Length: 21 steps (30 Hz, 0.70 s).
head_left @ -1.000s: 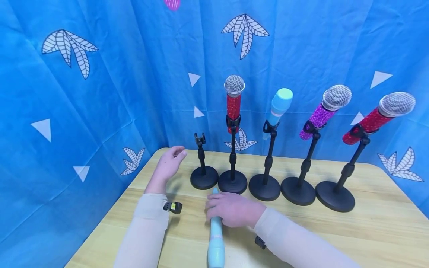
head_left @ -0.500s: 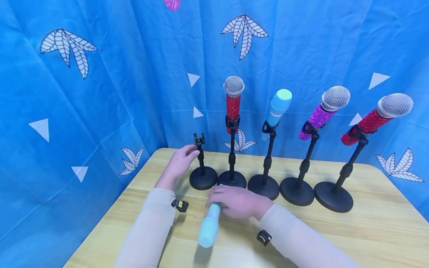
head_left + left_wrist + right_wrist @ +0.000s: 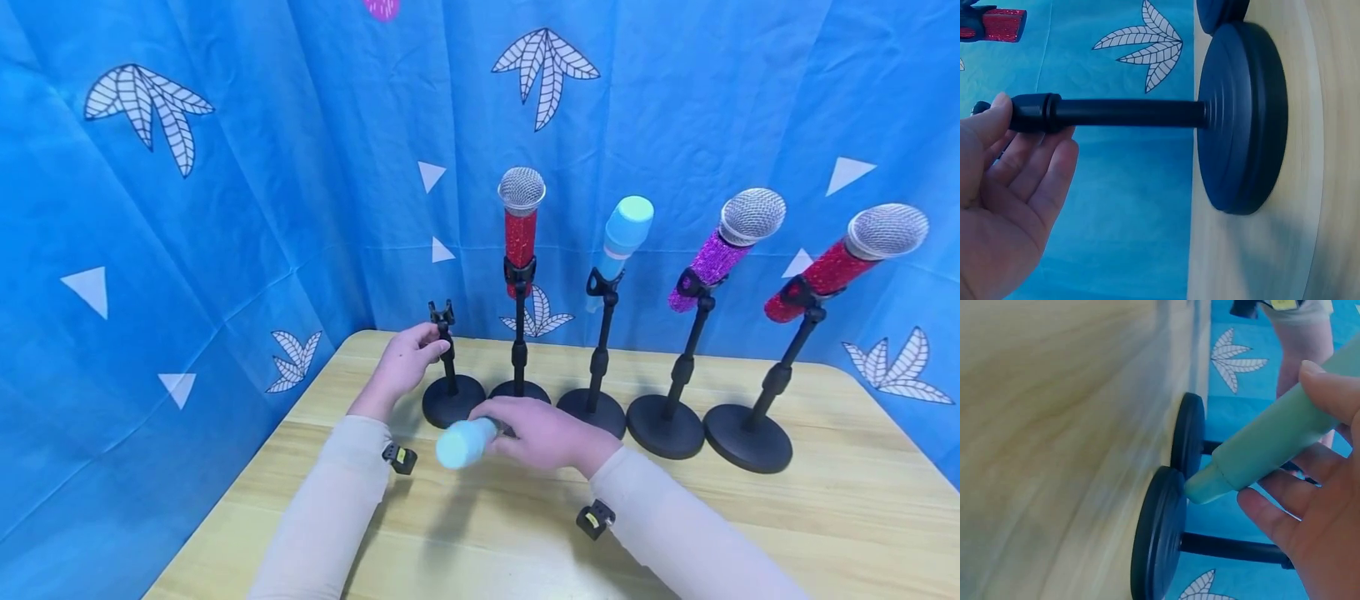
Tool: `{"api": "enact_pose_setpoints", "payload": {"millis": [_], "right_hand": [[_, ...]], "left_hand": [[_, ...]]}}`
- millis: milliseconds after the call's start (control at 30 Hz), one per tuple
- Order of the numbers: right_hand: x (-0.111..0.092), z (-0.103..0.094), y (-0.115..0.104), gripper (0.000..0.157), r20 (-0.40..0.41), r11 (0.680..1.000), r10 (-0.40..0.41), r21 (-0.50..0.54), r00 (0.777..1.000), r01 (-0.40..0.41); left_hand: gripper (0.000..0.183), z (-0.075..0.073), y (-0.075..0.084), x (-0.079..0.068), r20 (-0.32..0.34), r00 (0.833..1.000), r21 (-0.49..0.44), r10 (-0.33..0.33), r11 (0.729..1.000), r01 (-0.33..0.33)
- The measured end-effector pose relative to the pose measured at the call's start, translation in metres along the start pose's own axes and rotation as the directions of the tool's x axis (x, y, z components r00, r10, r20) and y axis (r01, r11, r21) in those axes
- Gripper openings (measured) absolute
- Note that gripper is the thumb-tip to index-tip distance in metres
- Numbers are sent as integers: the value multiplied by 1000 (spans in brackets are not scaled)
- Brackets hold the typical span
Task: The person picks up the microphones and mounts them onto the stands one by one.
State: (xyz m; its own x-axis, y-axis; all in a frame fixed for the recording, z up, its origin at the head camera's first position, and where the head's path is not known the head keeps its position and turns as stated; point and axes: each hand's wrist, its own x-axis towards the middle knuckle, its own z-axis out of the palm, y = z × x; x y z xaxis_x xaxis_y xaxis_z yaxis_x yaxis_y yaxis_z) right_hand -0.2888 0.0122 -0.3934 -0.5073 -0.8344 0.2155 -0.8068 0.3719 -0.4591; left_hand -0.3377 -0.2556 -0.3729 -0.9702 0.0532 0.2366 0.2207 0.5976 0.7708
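My left hand (image 3: 403,365) holds the upper pole of a short black microphone stand (image 3: 453,402) at the left end of the row. In the left wrist view, the thumb and fingers pinch the pole near its collar (image 3: 1036,113), and the round base (image 3: 1244,119) rests on the table. The clip (image 3: 442,313) on top has no microphone in it. My right hand (image 3: 551,432) grips a light blue microphone (image 3: 462,443) above the table, head towards the left and front. Its narrow tail end (image 3: 1207,485) overlaps a stand base in the right wrist view.
Right of the short stand, in a row, stand taller stands bearing a red microphone (image 3: 521,237), another light blue microphone (image 3: 624,233), a purple microphone (image 3: 716,260) and a second red one (image 3: 836,271). A blue curtain (image 3: 262,208) hangs behind the wooden table (image 3: 390,533).
My left hand has moved right and taken hold of the short stand's pole. My right hand has lifted the light blue microphone off the table, its head swinging up and left.
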Motion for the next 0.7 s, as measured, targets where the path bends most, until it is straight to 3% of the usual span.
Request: {"api": "enact_pose_setpoints", "payload": {"millis": [167, 367, 533, 700], "right_hand": [[5, -9, -2, 42, -32, 993, 89, 80, 996, -86], [15, -22, -5, 44, -54, 968, 175, 194, 983, -162], [31, -34, -7, 53, -102, 946, 205, 276, 973, -171], [44, -44, -7, 49, -184, 930, 225, 335, 957, -154]], "left_hand": [[21, -7, 0, -6, 35, 999, 36, -13, 999, 12], [16, -12, 2, -17, 67, 997, 67, 48, 996, -53], [14, -14, 7, -30, 91, 993, 65, 70, 995, -76], [9, -12, 14, -41, 136, 983, 26, 125, 991, -130]]}}
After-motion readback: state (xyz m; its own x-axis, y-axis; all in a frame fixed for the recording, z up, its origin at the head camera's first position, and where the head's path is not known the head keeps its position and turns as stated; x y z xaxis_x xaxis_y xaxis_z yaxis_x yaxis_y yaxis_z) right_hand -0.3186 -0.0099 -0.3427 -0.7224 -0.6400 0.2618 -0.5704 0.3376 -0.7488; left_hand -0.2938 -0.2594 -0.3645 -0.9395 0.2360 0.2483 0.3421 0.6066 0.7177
